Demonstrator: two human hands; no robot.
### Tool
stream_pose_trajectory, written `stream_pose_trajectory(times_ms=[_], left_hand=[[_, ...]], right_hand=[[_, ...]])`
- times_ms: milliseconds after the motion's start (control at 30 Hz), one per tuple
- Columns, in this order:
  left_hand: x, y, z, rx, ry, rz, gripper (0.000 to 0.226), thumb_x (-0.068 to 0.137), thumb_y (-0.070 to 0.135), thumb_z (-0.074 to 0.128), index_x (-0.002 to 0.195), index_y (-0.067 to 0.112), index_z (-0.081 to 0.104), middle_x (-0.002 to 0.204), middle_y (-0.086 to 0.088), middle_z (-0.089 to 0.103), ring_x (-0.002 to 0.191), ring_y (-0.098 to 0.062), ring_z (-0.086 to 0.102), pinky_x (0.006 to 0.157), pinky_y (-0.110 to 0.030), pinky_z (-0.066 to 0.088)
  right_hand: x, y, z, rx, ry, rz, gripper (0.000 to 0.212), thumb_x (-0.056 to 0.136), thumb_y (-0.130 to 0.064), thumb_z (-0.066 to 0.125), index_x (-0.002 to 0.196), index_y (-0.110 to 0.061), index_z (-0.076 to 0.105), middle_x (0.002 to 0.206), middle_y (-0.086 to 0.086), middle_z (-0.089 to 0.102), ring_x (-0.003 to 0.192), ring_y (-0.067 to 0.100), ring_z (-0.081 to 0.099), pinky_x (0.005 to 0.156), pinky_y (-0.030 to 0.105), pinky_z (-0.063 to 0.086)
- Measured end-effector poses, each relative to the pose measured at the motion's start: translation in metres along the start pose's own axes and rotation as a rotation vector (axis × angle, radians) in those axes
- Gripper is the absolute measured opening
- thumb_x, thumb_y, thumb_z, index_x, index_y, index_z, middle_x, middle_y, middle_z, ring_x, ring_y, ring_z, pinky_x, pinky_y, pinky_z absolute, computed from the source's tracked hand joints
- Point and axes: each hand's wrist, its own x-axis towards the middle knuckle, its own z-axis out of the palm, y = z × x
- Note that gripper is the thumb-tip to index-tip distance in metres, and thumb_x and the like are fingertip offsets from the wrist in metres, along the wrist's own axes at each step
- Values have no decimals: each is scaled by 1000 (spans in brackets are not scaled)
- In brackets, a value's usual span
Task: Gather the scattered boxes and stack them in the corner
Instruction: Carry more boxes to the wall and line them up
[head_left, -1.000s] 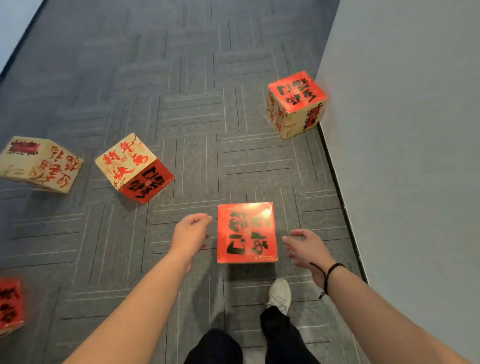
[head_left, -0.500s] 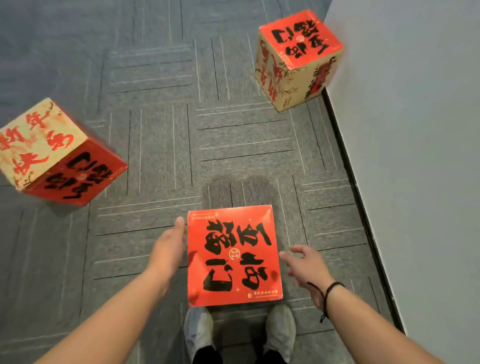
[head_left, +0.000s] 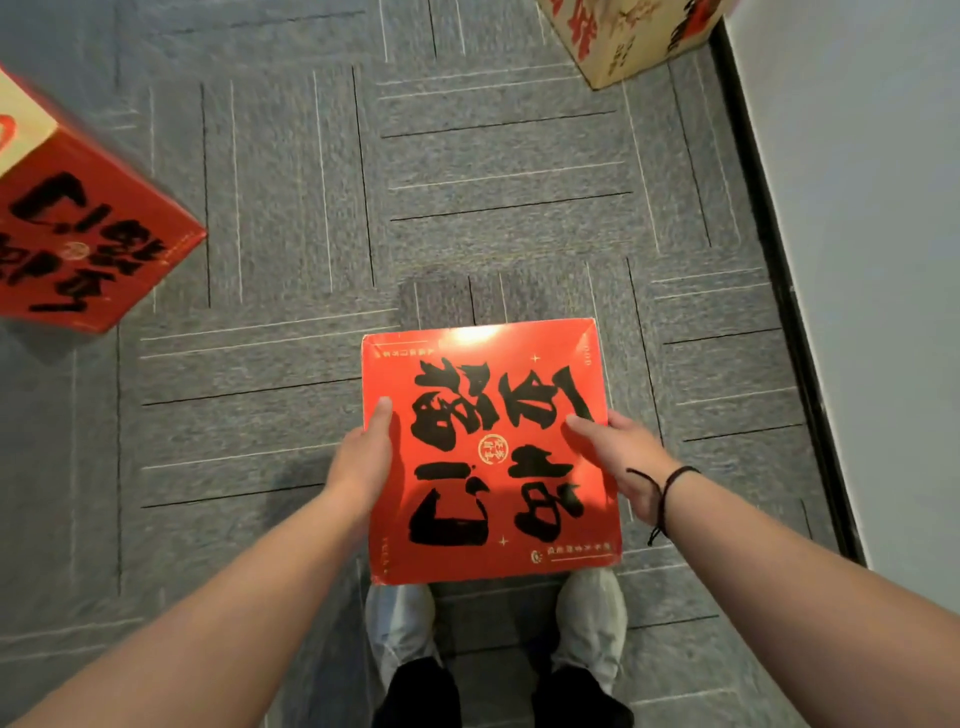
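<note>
A red box (head_left: 488, 457) with black brush lettering on its top stands on the grey carpet just in front of my feet. My left hand (head_left: 363, 457) presses against its left side, thumb on the top edge. My right hand (head_left: 618, 452), with a black cord at the wrist, clasps its right side, thumb lying on the top face. A second red and cream box (head_left: 78, 228) lies tilted at the far left. A third cream box (head_left: 628, 36) sits at the top, close to the wall, mostly cut off by the frame.
A pale wall (head_left: 862, 260) with a dark skirting strip (head_left: 779, 291) runs along the right side. Grey carpet tiles (head_left: 311, 208) cover the floor between the boxes. My white shoes (head_left: 400, 623) stand directly below the held box.
My head has come lower and closer to the middle box. Both hands, apart from its sides before, have closed in and now grip it.
</note>
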Motion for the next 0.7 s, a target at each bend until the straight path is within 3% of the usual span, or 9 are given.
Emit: stream_pose_trajectory(times_ms=[33,100,200,300,400,467,533,600,700], left_hand=[[3,-3,-1,-32,6,1,87,70,90,48,107,16,75,108,-6,78,104,-29,71,105,-45,51],[-2,-1,-6,-96,9,-4,89,62,90,52,112,20,76,101,-3,80,93,-26,72,97,-40,52],[-35,36,-18,-149,12,55,73,74,78,57,116,21,75,102,-2,81,97,-27,76,100,-46,56],[-73,83,-32,-172,56,108,66,79,75,60,121,25,72,106,1,80,101,-26,74,102,-47,54],[-113,130,-45,-187,85,204,43,96,62,57,115,27,74,108,5,79,102,-20,72,99,-40,54],[-148,164,-53,-159,106,285,44,92,68,56,106,32,76,114,9,77,110,-19,70,107,-42,50],[-188,199,-60,-153,96,345,47,88,71,56,108,33,77,116,10,76,114,-20,69,111,-45,47],[-231,236,-63,-178,55,413,45,90,66,58,109,30,78,111,10,78,110,-19,71,104,-43,51],[-316,294,-70,-193,-32,507,38,99,55,57,114,27,77,109,6,79,97,-16,70,78,-34,50]], right_hand=[[-3,-2,2,-3,2,-17,14,98,-20,67,111,-15,71,105,9,75,85,19,68,78,33,53],[-13,-11,5,1,12,-40,22,97,-21,68,118,-14,69,108,8,76,90,21,71,82,34,56],[-39,-36,3,66,-8,-85,24,99,-20,66,121,-14,68,110,8,76,86,19,71,65,25,56],[-69,-64,-12,127,-42,-159,20,100,-23,66,118,-18,70,104,3,79,86,16,75,62,24,54],[-116,-98,-33,161,-17,-278,22,100,-24,65,121,-25,71,107,-3,79,94,14,75,71,26,58],[-149,-122,-55,148,27,-398,29,98,-23,67,126,-31,70,111,-8,79,103,15,74,90,36,60],[-191,-149,-78,156,35,-482,33,98,-24,68,127,-38,69,113,-11,78,106,15,74,95,38,59],[-236,-179,-106,187,21,-571,35,99,-25,66,128,-43,66,114,-10,78,106,16,75,94,40,59],[-310,-226,-149,258,22,-694,47,101,-16,62,139,-43,58,121,-5,76,109,17,74,92,38,58]])
